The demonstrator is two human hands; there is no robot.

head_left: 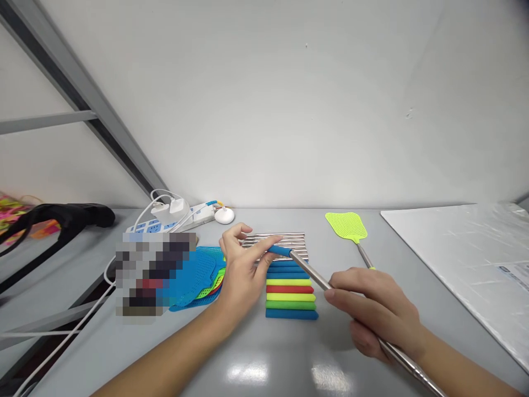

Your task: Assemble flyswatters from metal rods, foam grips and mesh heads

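Note:
My left hand (243, 264) pinches a blue handle sleeve (280, 251) between thumb and forefinger. The sleeve meets the end of a silver metal rod (312, 270). My right hand (378, 309) is closed around this rod, which slopes down toward the lower right. Below the sleeve lies a row of coloured handle sleeves (290, 298) in blue, yellow, red and green. Behind my left fingers, several silver rods (295, 240) rest side by side. Mesh fly swatter heads (194, 278), blue on top, are stacked left of my left hand.
A yellow-green fly swatter (347, 225) lies behind my right hand. At the right is a plastic-wrapped white board (463, 248). A power strip (198, 216) with white plugs and a round white device (224, 215) stand near the wall. A black strap-like object (78, 212) sits far left.

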